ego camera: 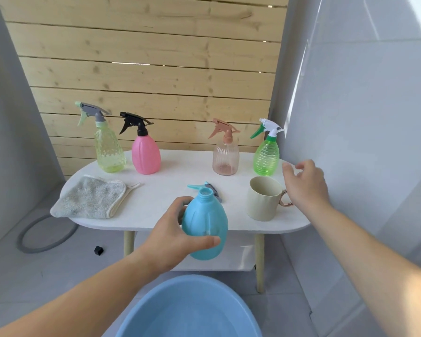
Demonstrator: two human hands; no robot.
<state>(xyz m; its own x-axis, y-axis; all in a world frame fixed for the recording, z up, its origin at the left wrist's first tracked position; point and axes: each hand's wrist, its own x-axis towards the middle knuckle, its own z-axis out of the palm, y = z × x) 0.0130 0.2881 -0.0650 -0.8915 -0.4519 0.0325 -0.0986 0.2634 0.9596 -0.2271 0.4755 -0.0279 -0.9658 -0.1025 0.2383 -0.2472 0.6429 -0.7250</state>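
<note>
With the left hand (pixel 170 239) wrapped round the open blue bottle (pixel 204 222), hold it upright (mouth clear) while the right hand (pixel 306 186), fingers spread and empty, takes the cup (pixel 263 203) by its handle.

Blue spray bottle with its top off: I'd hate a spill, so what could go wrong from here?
The left hand holds the blue spray bottle over the table edge, neck open; tipped, anything inside may spill. The right hand, open beside the cream mug, might knock it off the near edge.
</note>
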